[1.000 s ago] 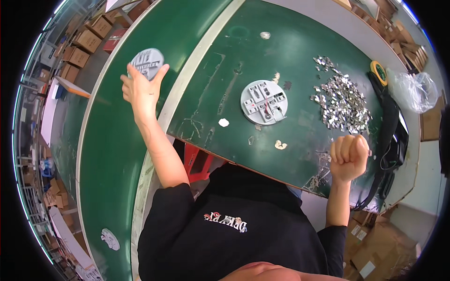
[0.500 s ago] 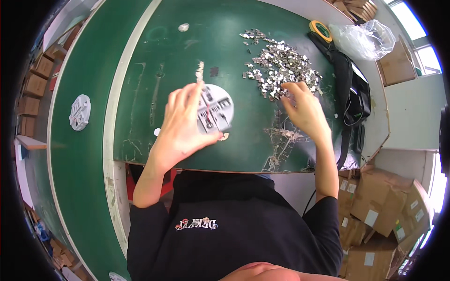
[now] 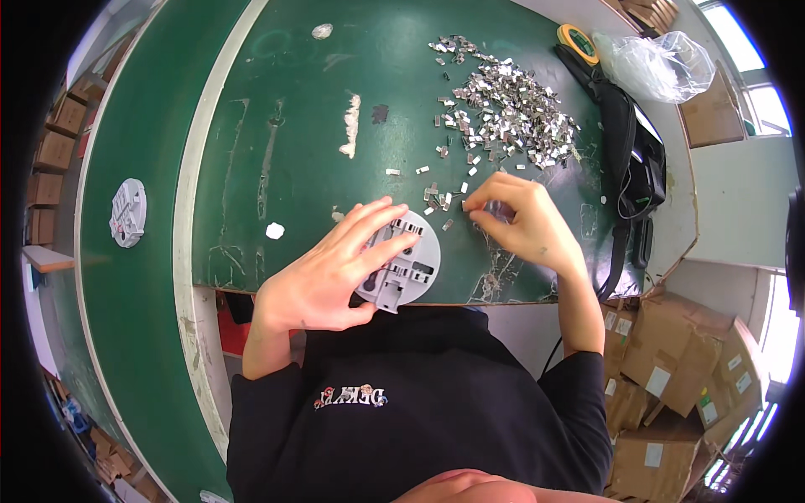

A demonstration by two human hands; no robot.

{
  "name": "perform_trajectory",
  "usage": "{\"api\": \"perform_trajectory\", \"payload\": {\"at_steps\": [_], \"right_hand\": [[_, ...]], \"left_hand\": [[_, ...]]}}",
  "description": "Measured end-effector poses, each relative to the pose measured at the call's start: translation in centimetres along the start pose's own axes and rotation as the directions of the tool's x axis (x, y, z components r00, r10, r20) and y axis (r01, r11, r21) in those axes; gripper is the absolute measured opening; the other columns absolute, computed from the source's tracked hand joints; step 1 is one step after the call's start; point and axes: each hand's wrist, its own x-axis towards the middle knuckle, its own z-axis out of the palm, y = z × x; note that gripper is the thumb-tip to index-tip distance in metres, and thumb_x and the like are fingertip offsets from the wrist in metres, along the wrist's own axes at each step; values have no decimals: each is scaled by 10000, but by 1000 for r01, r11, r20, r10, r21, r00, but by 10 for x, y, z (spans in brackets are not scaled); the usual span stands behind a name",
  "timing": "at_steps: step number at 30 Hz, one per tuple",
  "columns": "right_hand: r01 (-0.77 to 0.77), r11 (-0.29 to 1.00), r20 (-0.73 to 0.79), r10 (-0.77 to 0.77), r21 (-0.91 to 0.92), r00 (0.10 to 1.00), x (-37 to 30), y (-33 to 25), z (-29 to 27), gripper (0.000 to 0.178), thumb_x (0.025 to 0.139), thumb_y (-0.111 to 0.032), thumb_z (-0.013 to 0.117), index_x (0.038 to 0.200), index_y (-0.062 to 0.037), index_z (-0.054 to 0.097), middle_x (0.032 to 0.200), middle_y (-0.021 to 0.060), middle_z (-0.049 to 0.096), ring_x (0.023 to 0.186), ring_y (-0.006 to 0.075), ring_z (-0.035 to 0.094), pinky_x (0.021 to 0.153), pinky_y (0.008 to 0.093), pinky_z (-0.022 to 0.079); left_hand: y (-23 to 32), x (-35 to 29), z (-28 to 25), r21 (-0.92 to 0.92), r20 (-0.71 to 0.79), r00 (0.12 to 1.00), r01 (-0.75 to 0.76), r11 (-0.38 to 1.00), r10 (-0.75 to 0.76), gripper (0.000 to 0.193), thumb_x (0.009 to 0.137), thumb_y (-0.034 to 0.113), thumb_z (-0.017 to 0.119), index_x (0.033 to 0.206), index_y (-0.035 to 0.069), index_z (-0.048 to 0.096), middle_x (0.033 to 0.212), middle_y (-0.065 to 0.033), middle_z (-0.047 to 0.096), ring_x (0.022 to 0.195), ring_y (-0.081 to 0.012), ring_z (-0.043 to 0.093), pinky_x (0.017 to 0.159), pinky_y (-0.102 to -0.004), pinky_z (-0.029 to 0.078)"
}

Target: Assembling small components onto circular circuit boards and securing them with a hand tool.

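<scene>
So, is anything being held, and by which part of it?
The left grip holds the round grey disc by its left side, fingers across its face. Whether the right grip pinches anything cannot be told.

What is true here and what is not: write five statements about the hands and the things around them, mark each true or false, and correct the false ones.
1. The left hand is on the round grey part. True.
2. The heap of metal pieces lies left of that part. False: it lies to the right and farther from the person.
3. A second grey part lies at the far left, touched by neither hand. True.
4. The right hand touches the left. False: they are apart.
5. The clear plastic bag is right of the heap. True.
</scene>
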Motion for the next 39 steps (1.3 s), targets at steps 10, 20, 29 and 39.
{"api": "perform_trajectory", "payload": {"at_steps": [10, 20, 29, 39], "right_hand": [[81, 996, -37, -80, 24, 996, -12, -6, 22, 131, 789, 45, 692, 899, -22, 714, 827, -2, 635, 586, 79, 436, 538, 220, 359], [-228, 908, -6, 246, 351, 969, -25, -21, 0, 115, 799, 42, 711, 899, -12, 727, 777, 9, 656, 563, 65, 410, 517, 205, 314], [-49, 915, 1, 53, 400, 999, -30, -22, 8, 120, 784, 49, 751, 879, -24, 741, 794, 18, 680, 540, 41, 367, 505, 188, 272], [-32, 937, 99, -3, 349, 995, -22, -25, 14, 76, 818, 39, 733, 866, -19, 728, 815, 25, 680, 596, 79, 448, 543, 206, 337]], "left_hand": [[36, 0, 19, 6, -285, 902, 340, 940, -324, 981, 585, 139, 815, 1471, 10, 412, 1523, -205, 364, 1333, -384, 398, 1098, -485, 386], [16, 25, 35, -209, -183, 982, -72, 975, 33, 895, 628, 107, 806, 1432, -11, 431, 1488, -197, 380, 1271, -366, 458, 1064, -442, 423], [29, 30, 43, -234, -394, 919, -82, 969, -18, 464, 700, 6, 762, 1148, -2, 641, 1336, -124, 560, 1186, -303, 517, 977, -388, 466], [32, 33, 55, -224, -489, 867, -22, 974, -93, 177, 800, -44, 716, 959, 10, 660, 1229, -76, 600, 1071, -261, 540, 904, -346, 481]]}}
